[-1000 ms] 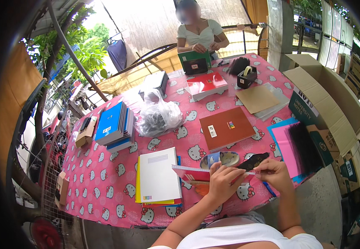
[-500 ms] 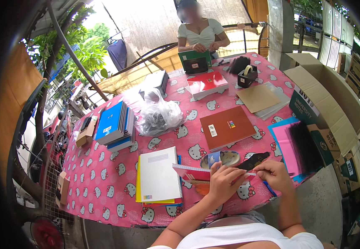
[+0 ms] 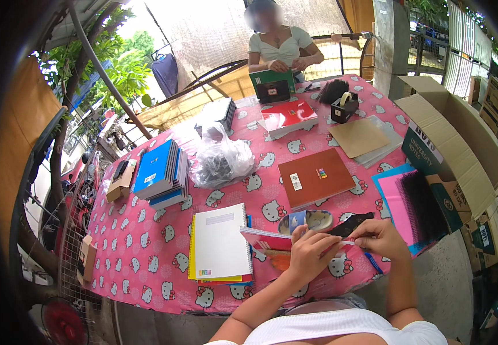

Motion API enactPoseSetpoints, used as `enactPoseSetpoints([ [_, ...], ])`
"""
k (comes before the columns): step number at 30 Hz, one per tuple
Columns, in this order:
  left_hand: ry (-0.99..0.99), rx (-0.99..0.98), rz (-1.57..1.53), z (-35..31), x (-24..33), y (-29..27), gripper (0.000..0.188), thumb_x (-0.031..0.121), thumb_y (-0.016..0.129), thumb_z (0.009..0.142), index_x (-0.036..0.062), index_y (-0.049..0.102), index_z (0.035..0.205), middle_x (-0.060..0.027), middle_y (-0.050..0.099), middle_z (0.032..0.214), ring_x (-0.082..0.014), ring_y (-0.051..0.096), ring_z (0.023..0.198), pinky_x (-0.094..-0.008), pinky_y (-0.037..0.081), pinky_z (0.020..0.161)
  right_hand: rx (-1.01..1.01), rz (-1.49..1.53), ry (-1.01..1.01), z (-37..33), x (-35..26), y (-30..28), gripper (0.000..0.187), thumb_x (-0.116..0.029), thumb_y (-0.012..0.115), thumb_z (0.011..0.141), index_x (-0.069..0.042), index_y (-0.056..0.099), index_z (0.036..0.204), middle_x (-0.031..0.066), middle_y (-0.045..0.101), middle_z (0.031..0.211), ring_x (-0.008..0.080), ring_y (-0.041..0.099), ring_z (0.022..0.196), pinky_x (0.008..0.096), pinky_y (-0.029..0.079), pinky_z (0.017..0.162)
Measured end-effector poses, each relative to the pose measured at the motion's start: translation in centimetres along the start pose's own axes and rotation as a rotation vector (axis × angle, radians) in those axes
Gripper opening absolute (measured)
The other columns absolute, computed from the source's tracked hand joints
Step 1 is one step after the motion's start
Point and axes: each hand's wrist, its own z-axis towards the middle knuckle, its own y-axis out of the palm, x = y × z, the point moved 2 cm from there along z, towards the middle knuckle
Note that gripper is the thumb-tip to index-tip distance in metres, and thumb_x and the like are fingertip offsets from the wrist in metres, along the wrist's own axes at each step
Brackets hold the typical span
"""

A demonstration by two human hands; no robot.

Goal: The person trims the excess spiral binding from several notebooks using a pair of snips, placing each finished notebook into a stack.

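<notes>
Over the table's near edge, my left hand [image 3: 312, 250] is closed on a notebook with a red-pink cover [image 3: 264, 240], held tilted with its bound edge up. My right hand [image 3: 382, 237] is at the notebook's right end, its fingers pinching a thin white piece [image 3: 347, 242] that sticks out there; whether it is part of the binding is unclear. Behind the hands are a patterned dish [image 3: 319, 219] and a black item [image 3: 352, 223], partly covered. A blue pen [image 3: 373, 263] lies below my right hand. Left of the notebook sits a stack of spiral notebooks, a white one [image 3: 220, 241] on top.
A brown notebook [image 3: 316, 178], blue book stack [image 3: 160, 169], plastic bag [image 3: 223, 161], red books [image 3: 289, 117] and tape dispenser [image 3: 343, 108] stand on the pink tablecloth [image 3: 128, 253]. Black coils [image 3: 424, 204] and an open carton [image 3: 450, 138] are at right. Across, a person holds a green book [image 3: 272, 80].
My hands keep nearly the same place and hold, with only a slight shift of the right fingers at the white piece. The whole view has moved very slightly.
</notes>
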Motion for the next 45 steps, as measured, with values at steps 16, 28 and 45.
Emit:
enactPoseSetpoints([
  [16,0.003,0.048,0.053,-0.1,0.4,0.4,0.010,0.022,0.070,0.081,0.0169,0.072,0.089,0.0041,0.065,0.080,-0.0139,0.059,0.078,-0.0398,0.030,0.095,0.201,0.023,-0.013,-0.6,1.0,0.8,0.018,0.002,0.076,0.072,-0.001,0.070,0.089,0.0038,0.065,0.083,0.0065,0.059,0.071,0.0205,0.047,0.062],
  [28,-0.046,0.005,-0.009,0.1,0.4,0.2,0.013,0.020,0.073,0.077,0.0154,0.072,0.089,0.0021,0.067,0.080,-0.0150,0.060,0.077,-0.0375,0.033,0.093,0.235,-0.158,-0.126,-0.9,1.2,0.1,0.020,0.001,0.072,0.075,-0.002,0.070,0.095,0.0058,0.065,0.080,0.0096,0.059,0.071,0.0243,0.046,0.062],
  [45,0.007,-0.005,0.017,0.2,0.6,-0.2,0.013,0.015,0.072,0.077,0.0130,0.071,0.090,0.0025,0.067,0.081,-0.0161,0.059,0.081,-0.0350,0.031,0.087,0.089,0.001,-0.069,-0.6,-0.1,-0.5,0.019,0.006,0.072,0.074,0.001,0.069,0.092,0.0053,0.064,0.084,0.0100,0.061,0.075,0.0215,0.049,0.066],
])
